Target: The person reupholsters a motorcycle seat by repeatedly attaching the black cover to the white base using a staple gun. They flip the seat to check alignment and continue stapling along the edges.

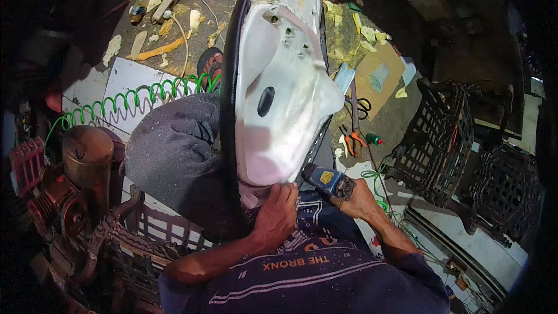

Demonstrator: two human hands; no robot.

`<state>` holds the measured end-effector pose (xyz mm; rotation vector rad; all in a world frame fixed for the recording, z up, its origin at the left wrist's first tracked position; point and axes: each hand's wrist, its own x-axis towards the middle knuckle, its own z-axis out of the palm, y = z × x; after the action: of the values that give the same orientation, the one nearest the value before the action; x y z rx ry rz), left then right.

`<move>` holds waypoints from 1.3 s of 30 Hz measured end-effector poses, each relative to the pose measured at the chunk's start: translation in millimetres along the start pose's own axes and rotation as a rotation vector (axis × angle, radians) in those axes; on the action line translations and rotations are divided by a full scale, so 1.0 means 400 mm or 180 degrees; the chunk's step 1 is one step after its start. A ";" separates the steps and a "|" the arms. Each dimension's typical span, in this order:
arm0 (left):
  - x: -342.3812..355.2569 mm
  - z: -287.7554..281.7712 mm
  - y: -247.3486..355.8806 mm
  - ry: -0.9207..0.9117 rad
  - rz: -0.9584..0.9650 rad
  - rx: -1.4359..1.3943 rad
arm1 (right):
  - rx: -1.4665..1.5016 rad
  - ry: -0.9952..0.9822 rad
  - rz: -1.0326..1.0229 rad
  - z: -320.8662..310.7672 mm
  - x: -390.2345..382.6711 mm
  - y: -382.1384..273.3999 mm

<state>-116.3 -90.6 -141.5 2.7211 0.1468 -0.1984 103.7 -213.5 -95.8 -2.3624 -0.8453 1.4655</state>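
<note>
A motorcycle seat lies underside up across my lap, its white plastic base showing several holes and a dark oval piece. Black cover material wraps round its rim, with fastenings visible along the right edge. My left hand grips the near end of the seat cover, fingers pressed together at the edge. In my right hand is a blue staple gun. Its nose points at the seat's lower right edge, close to my left fingertips; whether it touches, I cannot tell.
Orange-handled pliers, black scissors and a small bottle lie right of the seat. A green coiled hose stretches leftward near a rusty compressor. Foam scraps litter the floor. Black ornate metal frames stand at right.
</note>
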 end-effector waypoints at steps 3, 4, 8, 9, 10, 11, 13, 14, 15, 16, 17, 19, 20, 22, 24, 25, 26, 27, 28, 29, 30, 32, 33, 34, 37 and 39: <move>0.006 -0.009 0.007 0.0035 -0.0004 -0.0033 | -0.0125 -0.0109 -0.0029 0.002 -0.026 -0.006; 0.009 -0.013 0.008 -0.0035 -0.0002 -0.0020 | -0.0164 -0.0091 -0.0077 0.003 -0.028 -0.009; 0.003 -0.038 -0.004 -0.0284 0.0185 0.0364 | -0.0310 -0.0059 0.0063 0.014 -0.005 -0.019; -0.010 -0.048 -0.006 -0.0219 0.0262 0.0625 | -0.0323 -0.0046 0.0065 0.016 0.002 -0.019; -0.022 -0.058 -0.009 -0.0228 0.0188 0.0406 | -0.0392 -0.0058 0.0164 0.017 0.009 -0.017; -0.035 -0.068 -0.009 -0.0236 0.0126 0.0184 | -0.0373 -0.0008 -0.0047 0.018 0.012 -0.015; -0.047 -0.079 -0.007 -0.0662 0.0082 0.0538 | -0.0246 0.0019 -0.0055 0.016 0.010 -0.009; -0.048 -0.079 -0.010 -0.0693 0.0127 0.0587 | -0.0194 0.0012 -0.0033 0.014 0.003 -0.007; -0.046 -0.079 -0.011 -0.0669 0.0169 0.0724 | 0.0043 -0.0063 0.0000 0.010 -0.003 -0.006; -0.045 -0.078 -0.012 -0.0618 0.0186 0.0731 | 0.0029 -0.0109 0.0034 0.007 -0.014 -0.007; -0.041 -0.075 -0.015 -0.0573 0.0185 0.0674 | 0.0013 -0.0153 0.0076 0.002 -0.023 -0.009; -0.036 -0.068 -0.015 -0.0553 0.0202 0.0794 | -0.0017 -0.0278 0.0078 -0.009 -0.033 -0.018; -0.035 -0.065 -0.012 -0.0634 0.0237 0.0879 | -0.0016 -0.0301 0.0008 -0.013 -0.038 -0.024; -0.035 -0.061 -0.011 -0.0589 0.0222 0.0755 | -0.0203 -0.0420 0.0037 -0.014 -0.035 -0.041; -0.034 -0.060 -0.012 -0.0502 0.0182 0.0771 | -0.0365 -0.0348 -0.0125 -0.005 -0.023 -0.060; -0.032 -0.059 -0.016 -0.0624 0.0185 0.0675 | -0.0440 -0.0280 -0.0107 0.000 -0.014 -0.068; -0.029 -0.058 -0.020 -0.0643 0.0188 0.0625 | -0.0567 -0.0321 0.0068 0.009 -0.010 -0.075; -0.030 -0.060 -0.025 -0.0653 0.0197 0.0602 | -0.0495 -0.0348 0.0144 0.009 -0.006 -0.078; -0.027 -0.062 -0.034 -0.0540 0.0249 0.0655 | -0.0465 -0.0308 0.0043 0.009 0.003 -0.080; -0.029 -0.066 -0.040 -0.0416 0.0310 0.0708 | -0.0488 -0.0334 -0.0026 0.005 0.003 -0.078; -0.031 -0.071 -0.044 -0.0371 0.0414 0.0834 | -0.0520 -0.0348 -0.0093 -0.001 0.004 -0.072; -0.051 -0.088 -0.049 -0.0060 0.0453 0.0766 | -0.0327 -0.0297 -0.0132 -0.018 -0.015 -0.050; -0.064 -0.098 -0.048 0.0076 0.0473 0.0877 | -0.0132 -0.0324 -0.0112 -0.027 -0.034 -0.034; -0.073 -0.105 -0.047 0.0277 0.0478 0.0981 | 0.0014 -0.0384 -0.0055 -0.033 -0.055 -0.017; -0.075 -0.118 -0.045 0.0249 0.0402 0.0872 | 0.0298 0.0220 -0.0043 -0.019 -0.121 0.038; -0.055 -0.116 -0.040 0.0355 0.0256 0.0686 | 0.0472 0.0368 0.0366 -0.001 -0.150 0.076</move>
<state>-134.8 -59.0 -102.2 2.9471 0.0497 -0.0410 94.8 -272.8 -65.7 -2.3916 -0.5613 1.3662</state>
